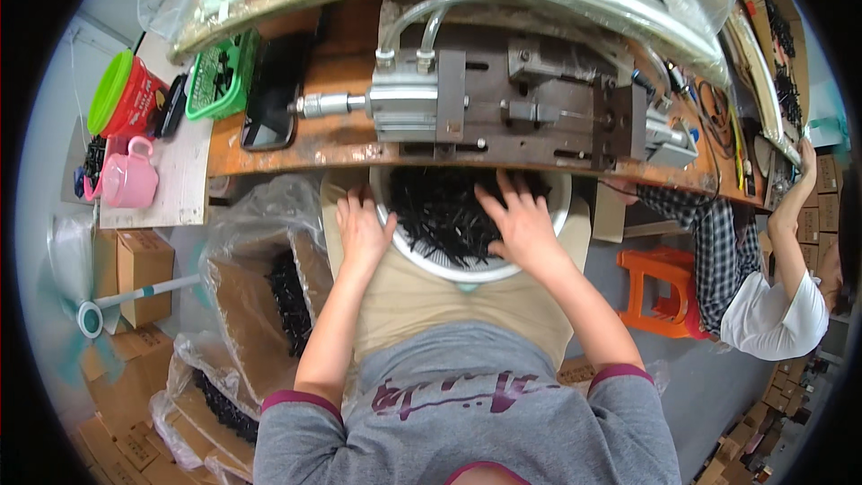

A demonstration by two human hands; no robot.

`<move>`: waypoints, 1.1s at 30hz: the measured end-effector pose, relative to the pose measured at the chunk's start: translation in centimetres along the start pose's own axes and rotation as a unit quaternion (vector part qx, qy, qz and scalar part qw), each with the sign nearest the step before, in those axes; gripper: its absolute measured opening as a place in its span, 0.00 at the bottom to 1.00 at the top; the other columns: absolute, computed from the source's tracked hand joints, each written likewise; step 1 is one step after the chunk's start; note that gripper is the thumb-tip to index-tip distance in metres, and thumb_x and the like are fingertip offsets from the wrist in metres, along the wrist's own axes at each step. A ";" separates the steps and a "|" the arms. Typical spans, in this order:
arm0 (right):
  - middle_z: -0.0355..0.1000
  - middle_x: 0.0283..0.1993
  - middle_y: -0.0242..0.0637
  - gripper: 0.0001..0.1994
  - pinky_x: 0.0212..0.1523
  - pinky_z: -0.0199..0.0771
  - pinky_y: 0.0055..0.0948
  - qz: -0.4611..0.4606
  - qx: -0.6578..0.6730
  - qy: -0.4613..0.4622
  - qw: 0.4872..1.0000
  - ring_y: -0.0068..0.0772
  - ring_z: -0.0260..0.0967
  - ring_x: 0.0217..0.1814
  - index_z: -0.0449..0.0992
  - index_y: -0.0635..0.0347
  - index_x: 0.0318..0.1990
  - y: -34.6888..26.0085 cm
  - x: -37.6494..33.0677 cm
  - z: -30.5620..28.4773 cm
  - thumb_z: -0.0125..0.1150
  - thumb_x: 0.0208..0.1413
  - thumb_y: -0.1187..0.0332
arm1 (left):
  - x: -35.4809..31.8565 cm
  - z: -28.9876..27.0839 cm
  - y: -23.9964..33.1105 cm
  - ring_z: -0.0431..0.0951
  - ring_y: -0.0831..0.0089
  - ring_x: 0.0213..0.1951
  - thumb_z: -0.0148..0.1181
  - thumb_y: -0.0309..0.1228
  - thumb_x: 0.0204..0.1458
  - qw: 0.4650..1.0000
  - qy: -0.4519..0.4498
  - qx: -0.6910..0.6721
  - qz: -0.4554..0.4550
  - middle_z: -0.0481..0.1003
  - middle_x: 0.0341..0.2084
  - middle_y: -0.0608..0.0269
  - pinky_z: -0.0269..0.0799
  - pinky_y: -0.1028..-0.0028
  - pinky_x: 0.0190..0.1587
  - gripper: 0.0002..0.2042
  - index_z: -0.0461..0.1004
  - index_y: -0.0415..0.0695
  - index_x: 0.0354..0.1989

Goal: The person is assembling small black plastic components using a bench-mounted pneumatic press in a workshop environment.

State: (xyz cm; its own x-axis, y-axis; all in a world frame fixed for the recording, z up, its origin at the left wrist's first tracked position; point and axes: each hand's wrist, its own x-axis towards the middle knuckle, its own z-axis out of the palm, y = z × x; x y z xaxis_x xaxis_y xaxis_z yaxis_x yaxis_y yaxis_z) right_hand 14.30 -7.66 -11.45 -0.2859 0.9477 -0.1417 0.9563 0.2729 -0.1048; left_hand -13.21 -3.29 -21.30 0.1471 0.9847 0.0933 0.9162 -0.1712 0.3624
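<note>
A round white basket [429, 264] rests on my lap, partly under the bench edge. Many small black plastic parts [440, 216] fill it. My left hand [364, 226] lies against the basket's left rim with its fingers stretched and nothing in them. Over the parts, my right hand [523, 223] is spread, its fingertips touching the heap on the right side. Just beyond the basket, a metal clamping fixture [530, 112] with a pneumatic cylinder [404, 99] is mounted on the wooden bench [314, 157].
Left on the bench are a dark phone-like slab [272, 94], a green basket [220, 81], a red tub [130, 94] and a pink mug [130, 175]. Plastic-lined cartons [238, 305] of black parts stand at my left. A co-worker [777, 314] sits at right near an orange stool [660, 292].
</note>
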 end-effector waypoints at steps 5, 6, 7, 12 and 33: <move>0.78 0.39 0.38 0.19 0.40 0.77 0.34 -0.112 0.194 0.203 0.953 0.38 0.76 0.40 0.79 0.59 0.47 0.2 -0.4 -11.6 0.74 0.46 0.66 | -0.2 -0.7 0.8 0.62 0.46 0.57 0.71 0.35 0.42 1.000 -0.008 0.009 0.018 0.61 0.61 0.43 0.59 0.55 0.60 0.31 0.70 0.29 0.53; 0.78 0.36 0.39 0.13 0.39 0.77 0.34 -0.125 0.198 0.297 0.926 0.40 0.75 0.37 0.81 0.60 0.41 0.8 0.5 -14.2 0.72 0.48 0.69 | -0.5 -1.0 0.7 0.62 0.46 0.57 0.71 0.35 0.41 1.000 -0.010 0.015 0.026 0.60 0.61 0.42 0.59 0.55 0.60 0.31 0.70 0.29 0.53; 0.78 0.36 0.38 0.10 0.34 0.74 0.28 -0.136 0.187 0.358 0.905 0.33 0.75 0.35 0.81 0.60 0.40 1.9 1.5 -16.6 0.70 0.50 0.71 | -1.0 -1.5 0.9 0.62 0.45 0.58 0.71 0.34 0.42 0.999 -0.027 0.009 0.023 0.60 0.61 0.41 0.59 0.54 0.61 0.31 0.69 0.30 0.55; 0.75 0.46 0.35 0.14 0.47 0.72 0.38 -0.043 0.033 0.416 0.908 0.37 0.70 0.46 0.78 0.55 0.45 9.5 7.5 -25.4 0.62 0.49 0.76 | -1.6 -7.5 6.9 0.68 0.47 0.56 0.67 0.30 0.48 0.985 -0.042 -0.111 0.126 0.62 0.62 0.45 0.64 0.56 0.59 0.32 0.64 0.40 0.64; 0.76 0.46 0.43 0.16 0.51 0.72 0.39 -0.124 0.028 0.279 0.952 0.49 0.74 0.50 0.81 0.60 0.47 12.2 17.3 -26.6 0.68 0.53 0.63 | 4.0 -19.9 15.7 0.79 0.69 0.38 0.69 0.23 0.41 0.843 0.172 -0.231 0.454 0.81 0.44 0.60 0.73 0.70 0.41 0.21 0.79 0.45 0.48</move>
State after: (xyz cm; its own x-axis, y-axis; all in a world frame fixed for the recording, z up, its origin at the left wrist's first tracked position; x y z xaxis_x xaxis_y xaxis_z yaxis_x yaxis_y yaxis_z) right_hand 22.63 16.43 10.96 -0.4112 0.7997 0.4375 0.8541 0.5057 -0.1214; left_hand -5.68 -2.69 3.18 0.5200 0.3869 0.7616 0.2289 -0.9220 0.3121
